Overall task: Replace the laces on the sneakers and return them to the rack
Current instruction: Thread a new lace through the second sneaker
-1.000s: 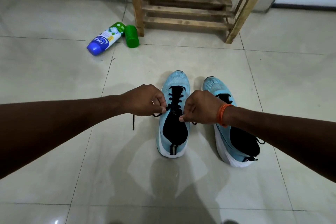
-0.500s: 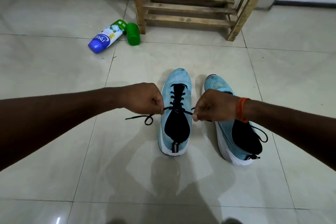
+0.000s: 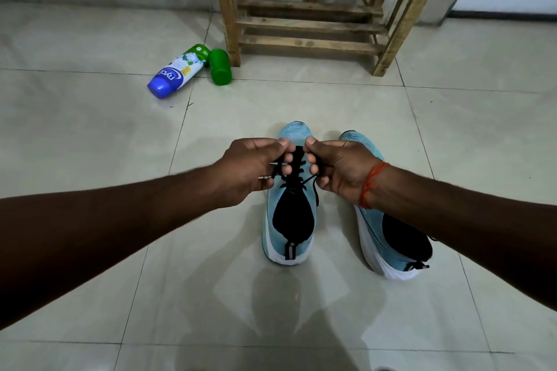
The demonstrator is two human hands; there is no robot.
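Black lace [image 3: 313, 182] pinched by both hands, left hand [image 3: 251, 164], right hand [image 3: 339, 169]

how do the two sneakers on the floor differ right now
The left sneaker sits upright, and both the left hand and right hand are working its black lace. The right sneaker leans over on its side, untouched and partly hidden behind the right forearm. Both are light blue with white soles and black openings, toes toward the wooden rack.

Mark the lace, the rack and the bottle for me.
lace [image 3: 315, 187]: head view, strand running down from the right hand.
rack [image 3: 307, 47]: head view, lowest front slat.
bottle [image 3: 177, 74]: head view, white label on its side.
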